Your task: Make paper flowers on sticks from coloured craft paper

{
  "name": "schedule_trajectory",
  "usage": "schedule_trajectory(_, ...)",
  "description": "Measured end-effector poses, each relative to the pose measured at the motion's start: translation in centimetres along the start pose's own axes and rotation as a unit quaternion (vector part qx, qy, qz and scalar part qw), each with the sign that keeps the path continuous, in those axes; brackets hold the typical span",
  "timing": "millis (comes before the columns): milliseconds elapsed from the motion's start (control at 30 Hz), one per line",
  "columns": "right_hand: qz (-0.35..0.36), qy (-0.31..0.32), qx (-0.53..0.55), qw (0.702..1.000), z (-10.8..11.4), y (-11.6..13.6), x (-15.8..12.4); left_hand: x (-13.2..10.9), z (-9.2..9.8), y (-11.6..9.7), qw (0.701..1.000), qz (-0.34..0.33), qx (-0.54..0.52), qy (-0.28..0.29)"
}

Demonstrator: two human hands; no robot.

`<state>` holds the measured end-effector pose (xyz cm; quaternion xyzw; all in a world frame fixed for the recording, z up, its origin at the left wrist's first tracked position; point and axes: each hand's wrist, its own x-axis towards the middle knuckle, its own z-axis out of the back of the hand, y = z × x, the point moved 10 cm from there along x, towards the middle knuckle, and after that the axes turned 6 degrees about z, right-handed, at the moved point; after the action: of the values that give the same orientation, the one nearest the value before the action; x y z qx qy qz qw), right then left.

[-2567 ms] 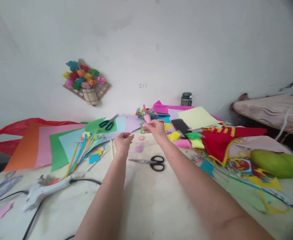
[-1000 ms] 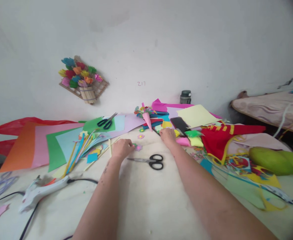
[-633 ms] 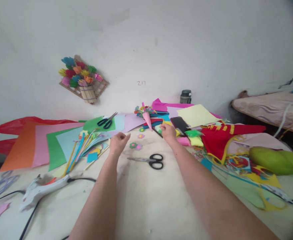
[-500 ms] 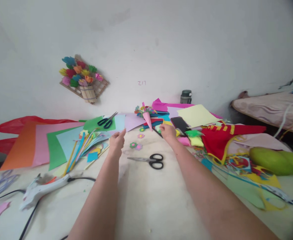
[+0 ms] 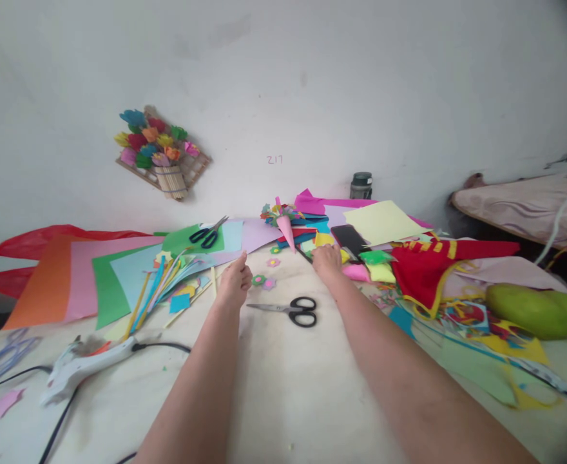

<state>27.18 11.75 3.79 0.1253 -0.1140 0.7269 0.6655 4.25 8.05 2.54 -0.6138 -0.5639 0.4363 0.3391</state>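
Observation:
My left hand [image 5: 236, 281] is closed, thumb up, above the table left of the small felt flowers [image 5: 258, 280]. What it holds, if anything, I cannot make out. My right hand [image 5: 326, 261] has curled fingers at the edge of the coloured pieces, beside a thin black item [image 5: 303, 255] and a yellow piece [image 5: 324, 239]. Its fingertips are partly hidden. Between my forearms lie black-handled scissors [image 5: 288, 309], blades pointing left. Behind the hands a pink paper cone [image 5: 285, 230] carries a bunch of small paper flowers.
On the left are a white glue gun [image 5: 87, 372] with its cable, paper strips [image 5: 153, 299], coloured sheets [image 5: 83, 277] and other scissors [image 5: 209, 234]. To the right lie a phone [image 5: 348, 240], red cloth [image 5: 421, 270], scraps and green fruit [image 5: 529, 310]. A bottle [image 5: 361, 186] stands by the wall.
My left hand has moved right and slightly down, closer to the felt flowers. My right hand has lowered its fingers onto the edge of the coloured pieces. The scissors have stayed put.

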Motion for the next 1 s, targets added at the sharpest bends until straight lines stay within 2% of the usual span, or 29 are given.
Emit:
schedule_trajectory(200,0.018,0.036,0.006,0.999,-0.1,0.3,0.2,-0.1,-0.1,-0.5,0.995,-0.002,-0.1,0.021)
schedule_trajectory(300,0.027,0.032,-0.007,0.999,0.0,0.6,0.2,0.2,-0.1,-0.5,0.988,-0.005,-0.151,0.034)
schedule_trajectory(433,0.038,-0.002,-0.028,0.999,0.0,0.9,0.1,0.6,0.2,0.1,0.987,-0.003,-0.161,0.026)
schedule_trajectory(600,0.038,-0.027,-0.018,0.999,0.2,0.9,0.0,0.6,-0.5,0.2,0.985,0.004,-0.16,0.062)
schedule_trajectory(700,0.016,-0.093,0.035,0.995,2.2,0.7,-0.1,0.5,-0.5,0.2,0.985,0.011,-0.163,0.063)
schedule_trajectory(767,-0.017,-0.131,0.114,0.985,3.4,0.4,-0.3,0.4,-0.6,0.2,0.984,0.015,-0.163,0.063)
schedule_trajectory(800,-0.038,-0.126,0.171,0.976,3.5,0.2,-0.3,0.4,-0.6,0.2,0.985,0.016,-0.16,0.064)
schedule_trajectory(867,-0.076,-0.072,0.319,0.942,2.3,0.5,-0.2,0.4,-0.6,0.4,0.987,0.015,-0.144,0.063)
schedule_trajectory(900,-0.082,-0.034,0.404,0.91,1.4,1.3,-0.1,0.3,-0.7,0.4,0.99,0.015,-0.127,0.062)
schedule_trajectory(1000,-0.086,0.051,0.61,0.786,-0.3,4.2,-0.4,0.2,-1.1,0.8,0.998,0.01,-0.037,0.057)
